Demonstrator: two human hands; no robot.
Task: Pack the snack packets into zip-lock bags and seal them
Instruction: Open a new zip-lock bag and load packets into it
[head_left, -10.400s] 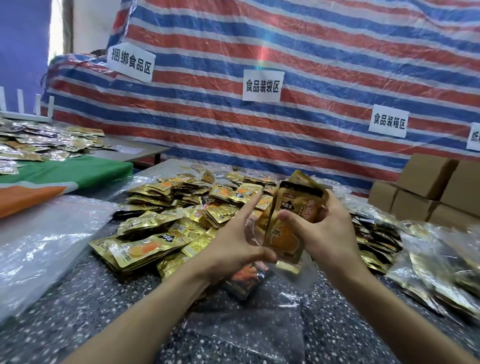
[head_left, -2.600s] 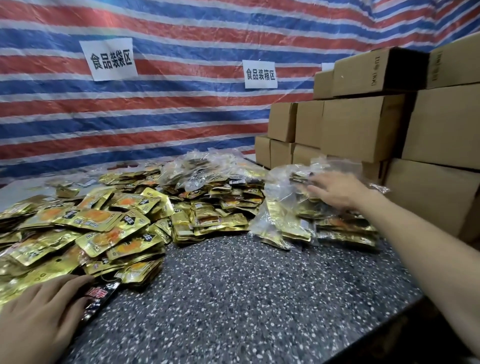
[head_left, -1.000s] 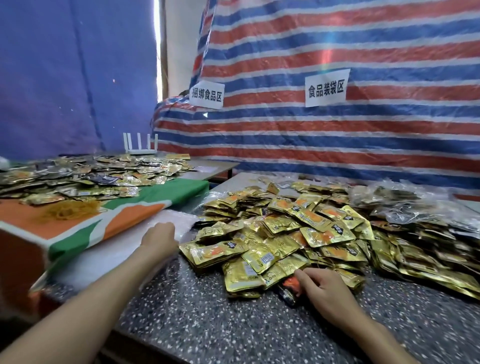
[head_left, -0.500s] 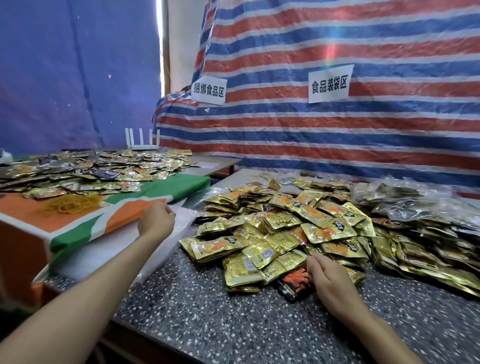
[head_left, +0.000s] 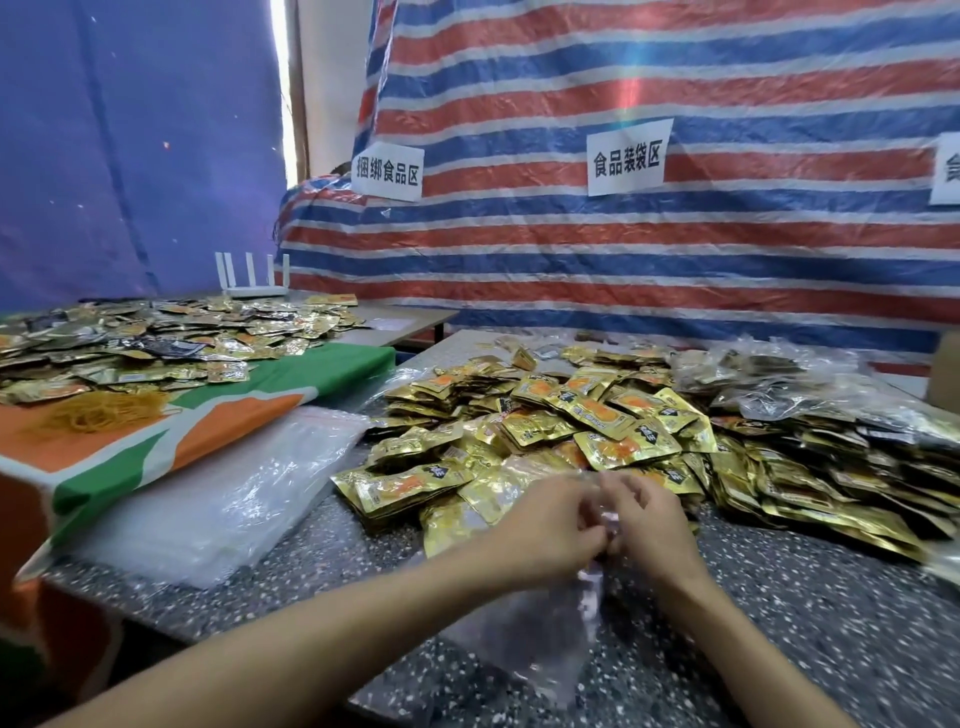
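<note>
**Up front on the speckled table: one zip-lock bag pinched at the top**

Right at the near edge, dead centre, my hands are pretty much knuckle to knuckle. My left hand and right hand both have curled fingers pinching the top edge of the clear bag. It's blurry right there, so I can't say whether the mouth is open or zipped. The rest of the bag hangs down from my fingers toward me and looks limp and see-through, with the table's speckles showing through it.

Just past my fingertips, on the far side, is the big heap of gold snack packets, its nearest ones almost touching my hands. Off to the left of my left arm lies a flat stack of empty bags, well apart from the one I'm holding. Far right, behind the heap, there's a pile of filled bags.

Further left is a second table with a green-and-orange cloth, with more packets and a clump of rubber bands on it. A striped tarp with paper signs runs along the back.
</note>
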